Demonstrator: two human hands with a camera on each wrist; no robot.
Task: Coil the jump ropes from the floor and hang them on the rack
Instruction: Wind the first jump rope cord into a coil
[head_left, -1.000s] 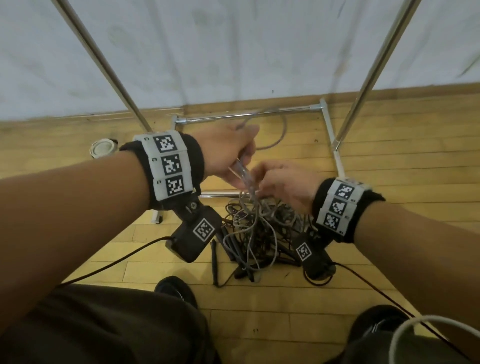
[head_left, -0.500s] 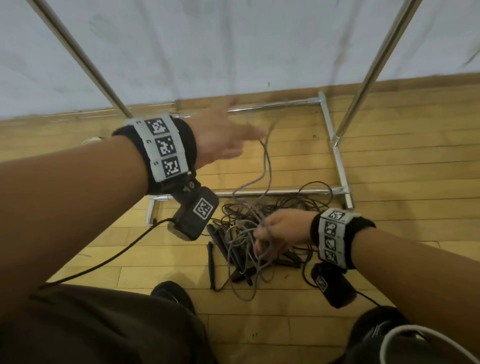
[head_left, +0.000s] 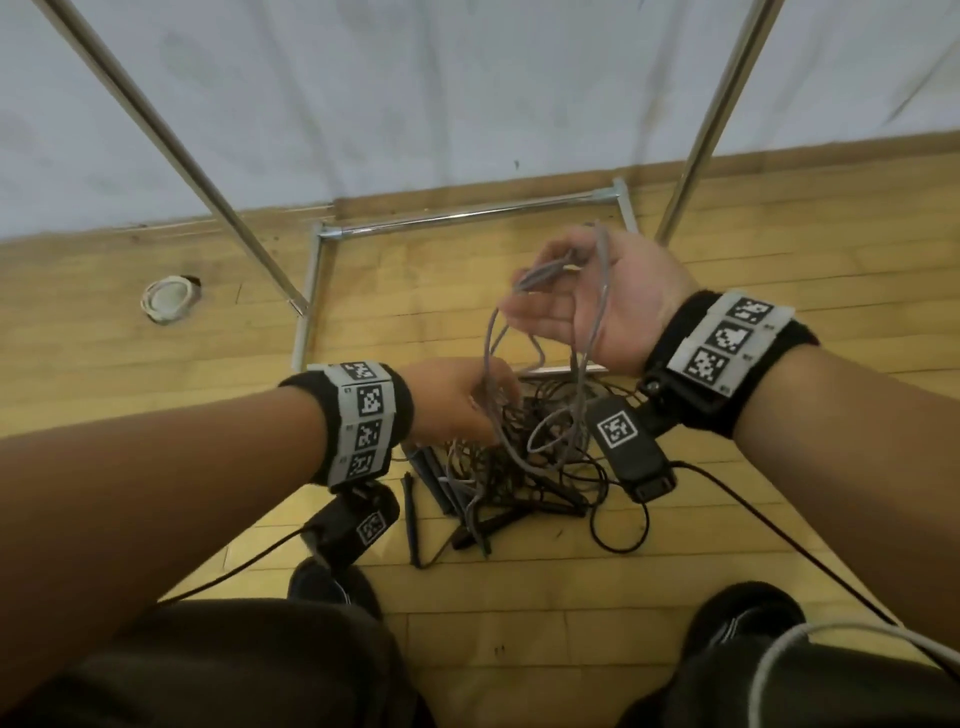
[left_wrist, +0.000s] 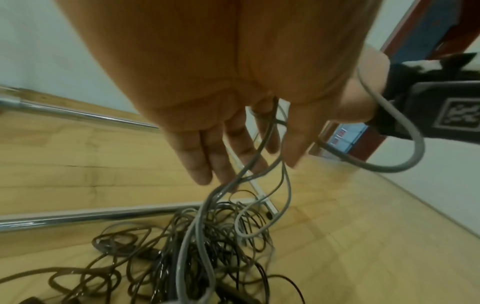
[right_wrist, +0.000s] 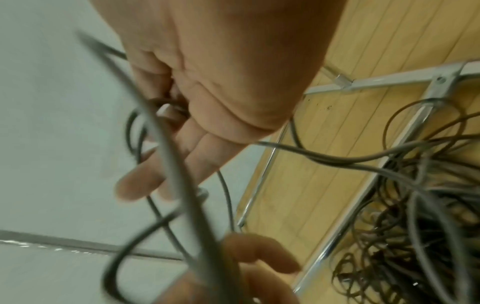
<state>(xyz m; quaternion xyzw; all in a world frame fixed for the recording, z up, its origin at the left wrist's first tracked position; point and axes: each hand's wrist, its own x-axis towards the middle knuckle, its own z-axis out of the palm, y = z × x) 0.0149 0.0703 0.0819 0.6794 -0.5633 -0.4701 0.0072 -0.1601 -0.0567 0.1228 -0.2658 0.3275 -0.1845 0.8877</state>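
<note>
Ideally the right hand (head_left: 597, 296), fingers curled around the grey rope (head_left: 587, 332), gathers even loops above the tangled pile (head_left: 519, 467), while the left hand (head_left: 457, 400), fingers loosely straight, feeds slack.

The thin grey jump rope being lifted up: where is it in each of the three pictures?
Head view: thin grey jump rope loops over the raised right hand, right of centre.
Left wrist view: it runs down past the left hand to the centre.
Right wrist view: blurred strands cross the picture's left half.
Shared landmark: the chrome rack base bar on the wooden floor.
</note>
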